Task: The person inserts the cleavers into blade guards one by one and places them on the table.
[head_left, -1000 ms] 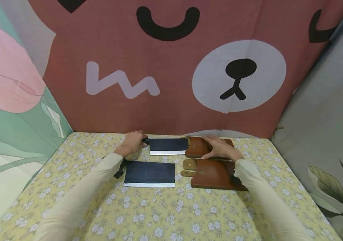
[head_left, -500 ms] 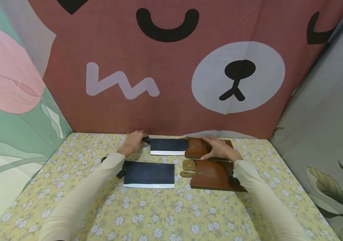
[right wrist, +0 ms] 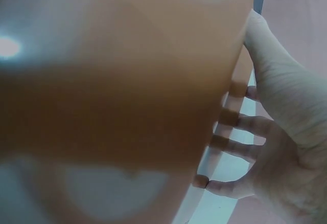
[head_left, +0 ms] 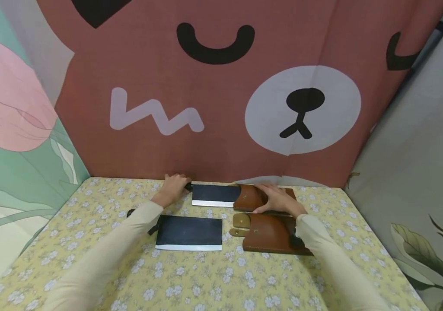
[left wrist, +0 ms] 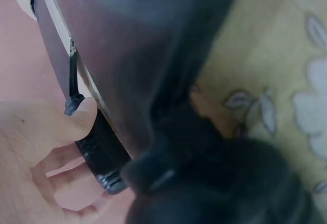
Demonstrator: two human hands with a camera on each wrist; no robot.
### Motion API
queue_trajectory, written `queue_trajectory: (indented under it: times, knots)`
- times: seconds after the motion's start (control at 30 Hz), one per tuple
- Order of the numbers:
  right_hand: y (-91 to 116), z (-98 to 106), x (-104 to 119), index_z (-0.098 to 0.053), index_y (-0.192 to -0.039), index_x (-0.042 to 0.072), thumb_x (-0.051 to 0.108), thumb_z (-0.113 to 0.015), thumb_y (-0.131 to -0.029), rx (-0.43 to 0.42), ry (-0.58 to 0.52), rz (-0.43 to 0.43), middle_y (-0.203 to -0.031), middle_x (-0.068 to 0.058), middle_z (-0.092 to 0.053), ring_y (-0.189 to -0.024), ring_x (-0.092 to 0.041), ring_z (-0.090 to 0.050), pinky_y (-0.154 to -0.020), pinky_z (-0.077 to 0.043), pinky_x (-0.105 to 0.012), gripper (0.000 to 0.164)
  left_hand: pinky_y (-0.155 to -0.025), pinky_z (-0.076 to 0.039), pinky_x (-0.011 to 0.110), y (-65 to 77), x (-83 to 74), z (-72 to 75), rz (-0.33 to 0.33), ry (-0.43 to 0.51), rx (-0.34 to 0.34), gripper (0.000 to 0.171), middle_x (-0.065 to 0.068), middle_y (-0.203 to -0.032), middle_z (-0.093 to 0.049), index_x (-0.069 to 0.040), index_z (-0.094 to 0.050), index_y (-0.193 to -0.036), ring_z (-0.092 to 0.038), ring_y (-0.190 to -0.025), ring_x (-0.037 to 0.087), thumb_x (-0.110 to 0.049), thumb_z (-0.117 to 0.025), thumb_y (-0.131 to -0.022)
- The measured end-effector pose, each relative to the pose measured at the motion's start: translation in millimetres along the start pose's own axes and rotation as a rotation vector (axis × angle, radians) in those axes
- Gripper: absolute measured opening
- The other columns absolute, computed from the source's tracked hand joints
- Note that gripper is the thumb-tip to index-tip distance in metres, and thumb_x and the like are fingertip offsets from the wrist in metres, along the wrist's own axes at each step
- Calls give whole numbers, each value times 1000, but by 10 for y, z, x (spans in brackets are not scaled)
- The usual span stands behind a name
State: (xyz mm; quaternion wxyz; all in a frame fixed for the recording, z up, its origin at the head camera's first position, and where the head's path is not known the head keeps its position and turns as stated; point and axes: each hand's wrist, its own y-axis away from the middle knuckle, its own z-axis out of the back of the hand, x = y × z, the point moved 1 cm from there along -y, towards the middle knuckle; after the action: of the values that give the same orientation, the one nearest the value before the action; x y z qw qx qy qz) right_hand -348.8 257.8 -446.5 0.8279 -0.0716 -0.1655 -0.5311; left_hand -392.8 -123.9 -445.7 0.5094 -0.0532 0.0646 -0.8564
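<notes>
The far cleaver [head_left: 214,194] lies flat at the back of the table, its black blade tipped with a bright edge. My left hand [head_left: 172,190] grips its black handle [left wrist: 102,155], thumb on top. At the blade's right end, a brown leather sheath [head_left: 243,198] covers the tip. My right hand [head_left: 277,199] holds that sheath, thumb on the near side and fingers spread over the far side. In the right wrist view my right hand [right wrist: 278,127] is partly behind a blurred brown surface. How far the blade reaches inside the sheath is hidden.
A second cleaver [head_left: 189,231] lies in front, below my left wrist, handle to the left. Another brown sheath [head_left: 268,235] with tan snap straps [head_left: 240,221] lies under my right wrist. A patterned cloth wall [head_left: 221,151] stands right behind the table [head_left: 205,280].
Slightly less of the far blade shows outside the sheath. Both hands keep their hold. The head view has tilted up a little.
</notes>
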Motion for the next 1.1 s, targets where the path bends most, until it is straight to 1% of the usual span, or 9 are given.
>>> queue_trajectory:
  times: [0.1,0.23,0.33,0.5,0.6,0.73,0.93,1.1]
  knots:
    - [-10,-9,21,-34,-163,4,53,-89,-80,-3,3,3,-166,-26,-33,-150,-52,-31,-111,-25,-81,110,-93,-48,71,15,2,8,3,-3,10,35,15,-122,-71,-9,-74,-129,-67,-112,38,-20,-80,-95]
    - [6,-12,20,-34,-163,4,52,-89,-81,1,-3,-7,-165,-27,-33,-151,-53,-30,-111,-22,-82,110,-93,-50,70,11,-34,20,-14,-20,17,38,17,-130,-64,-10,-72,-133,-63,-117,39,-20,-78,-97]
    - [-8,-17,24,-32,-164,5,54,-87,-82,11,-2,-13,-167,-26,-32,-152,-52,-28,-113,-19,-81,111,-92,-51,67,13,-41,39,-22,-32,-2,38,17,-129,-62,-10,-71,-134,-61,-118,39,-20,-77,-98]
    - [-20,-4,43,-34,-163,4,51,-88,-82,-6,3,-3,-166,-26,-33,-152,-53,-28,-113,-20,-82,109,-91,-50,66,-4,-50,63,-37,-40,-45,37,17,-127,-62,-9,-72,-133,-60,-118,39,-19,-77,-98]
    - [-16,-13,46,-34,-163,4,49,-89,-82,-1,-9,-9,-166,-26,-32,-152,-52,-27,-113,-19,-82,109,-92,-50,66,-6,-63,52,-41,-36,-35,36,18,-128,-61,-9,-72,-132,-60,-119,39,-17,-76,-98]
    - [10,-32,59,-32,-164,5,51,-88,-82,13,-15,-20,-167,-26,-30,-153,-52,-26,-113,-17,-82,110,-92,-50,66,3,-74,50,-45,-36,-16,35,18,-128,-62,-9,-72,-132,-60,-119,40,-16,-76,-98]
    - [-1,-2,47,-35,-163,4,49,-90,-81,-8,-6,-21,-165,-26,-34,-151,-52,-29,-113,-19,-82,108,-94,-49,67,-4,-82,64,-49,-15,2,39,17,-129,-61,-10,-71,-135,-60,-119,39,-22,-77,-98]
    - [-36,-2,26,-32,-164,6,50,-88,-83,23,-15,-33,-167,-25,-31,-153,-51,-27,-114,-17,-81,108,-94,-50,67,2,-75,104,-36,-16,34,39,16,-132,-61,-11,-71,-135,-60,-120,38,-23,-76,-98]
